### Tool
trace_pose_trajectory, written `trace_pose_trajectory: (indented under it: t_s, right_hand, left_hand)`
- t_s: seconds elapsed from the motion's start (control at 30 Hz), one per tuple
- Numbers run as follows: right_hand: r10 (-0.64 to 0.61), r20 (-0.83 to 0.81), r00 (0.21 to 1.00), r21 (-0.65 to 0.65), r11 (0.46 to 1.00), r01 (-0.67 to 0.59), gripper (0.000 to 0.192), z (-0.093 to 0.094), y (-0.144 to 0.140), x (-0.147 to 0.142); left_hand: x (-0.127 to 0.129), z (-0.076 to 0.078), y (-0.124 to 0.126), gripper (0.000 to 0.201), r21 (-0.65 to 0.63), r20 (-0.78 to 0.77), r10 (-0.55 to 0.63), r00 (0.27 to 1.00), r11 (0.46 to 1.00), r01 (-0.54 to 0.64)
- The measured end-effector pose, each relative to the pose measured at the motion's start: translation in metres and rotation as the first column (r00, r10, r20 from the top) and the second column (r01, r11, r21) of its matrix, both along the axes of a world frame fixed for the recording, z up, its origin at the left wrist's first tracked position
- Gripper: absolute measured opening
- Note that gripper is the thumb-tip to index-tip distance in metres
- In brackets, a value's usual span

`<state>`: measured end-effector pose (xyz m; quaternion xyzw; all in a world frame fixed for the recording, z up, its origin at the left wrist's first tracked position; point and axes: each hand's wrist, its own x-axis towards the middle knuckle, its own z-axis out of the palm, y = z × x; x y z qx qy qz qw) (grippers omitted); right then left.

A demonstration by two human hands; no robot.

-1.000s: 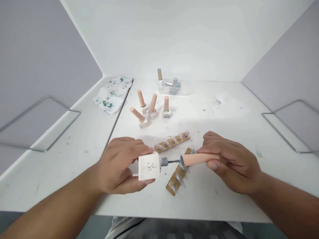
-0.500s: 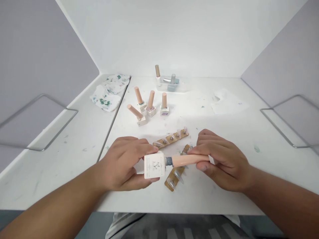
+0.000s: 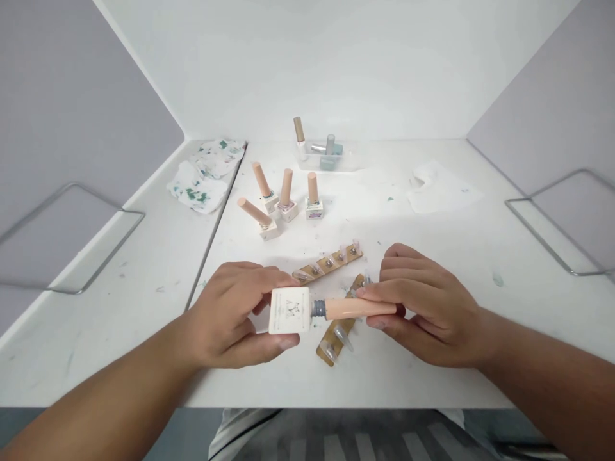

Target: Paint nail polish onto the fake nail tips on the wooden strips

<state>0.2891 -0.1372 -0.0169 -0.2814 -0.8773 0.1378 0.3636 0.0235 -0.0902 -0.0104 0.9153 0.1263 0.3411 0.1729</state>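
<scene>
Between my hands a nail polish bottle [image 3: 290,311] lies sideways in the air, its white square face turned up. My left hand [image 3: 240,314] grips the white body between thumb and fingers. My right hand [image 3: 427,307] pinches the long peach cap [image 3: 353,308]. Grey polish-stained threads show between cap and body, so the cap is partly off the neck. Below the bottle, a gold strip with clear nail tips [image 3: 334,342] lies slanted on the table, partly hidden by the cap and my right fingers. A second strip of nail tips [image 3: 329,263] lies just beyond.
Several peach-capped polish bottles [image 3: 287,197] stand behind the strips. A clear tray [image 3: 346,160] with more bottles is at the back. Stained wipes [image 3: 199,186] lie left, a white wipe [image 3: 442,189] right. Wire handles [image 3: 110,256] stick out from both side walls.
The bottle and both hands have shifted slightly left in view, along with a small camera movement. Both hands keep their hold; the gap at the neck looks about the same.
</scene>
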Motion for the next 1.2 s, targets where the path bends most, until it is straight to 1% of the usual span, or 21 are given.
trace_pose_trajectory:
  t_s: [0.1,0.23,0.33,0.43,0.5,0.7,0.83,0.97,1.2]
  right_hand:
    - [-0.005,-0.002,1.0,-0.01,1.0,0.005,0.01,0.0007,-0.0003,0.0005]
    - [-0.004,0.001,1.0,-0.01,1.0,0.004,0.011,0.0015,-0.0004,0.0009]
    - [-0.006,0.003,1.0,-0.011,1.0,0.006,0.012,0.0027,-0.0003,0.0019]
    - [-0.002,-0.004,1.0,-0.036,0.999,0.001,0.012,0.0036,-0.0006,0.0034]
    - [0.0,-0.012,1.0,-0.042,0.999,0.0,0.013,0.004,-0.0008,0.0043]
    - [0.002,-0.035,0.999,-0.067,0.998,-0.004,0.013,0.0061,-0.0003,0.0063]
    - [0.013,-0.057,0.998,-0.092,0.996,-0.019,0.012,0.0071,0.0007,0.0071]
    - [0.01,-0.077,0.997,-0.106,0.994,-0.019,0.013,0.0059,0.002,0.0078]
    - [0.025,-0.031,0.999,-0.079,0.997,-0.028,0.014,0.0073,0.0035,0.01]
  left_hand:
    - [-0.0007,0.0028,0.0001,0.03,-0.025,-0.019,0.011,1.0,1.0,-0.012]
    - [0.0,0.0053,-0.001,0.027,-0.071,-0.005,0.021,1.0,0.997,-0.021]
    - [-0.0005,0.004,-0.0017,0.026,-0.158,0.013,0.012,1.0,0.987,-0.01]
    - [-0.0026,0.0009,-0.0023,0.028,-0.258,0.036,0.009,0.999,0.966,0.0]
    - [-0.0039,-0.0007,-0.0022,0.029,-0.28,0.044,0.0,0.999,0.96,0.012]
    - [-0.0052,-0.0016,-0.0003,0.029,-0.22,0.039,-0.008,0.999,0.975,0.016]
    - [-0.0061,-0.0024,-0.0005,0.029,-0.226,0.043,0.019,0.999,0.974,-0.009]
    - [-0.006,0.0004,0.0001,0.029,-0.204,0.034,0.001,0.999,0.979,0.006]
    - [-0.0098,0.0035,0.0044,0.029,-0.132,0.01,0.017,1.0,0.991,-0.016]
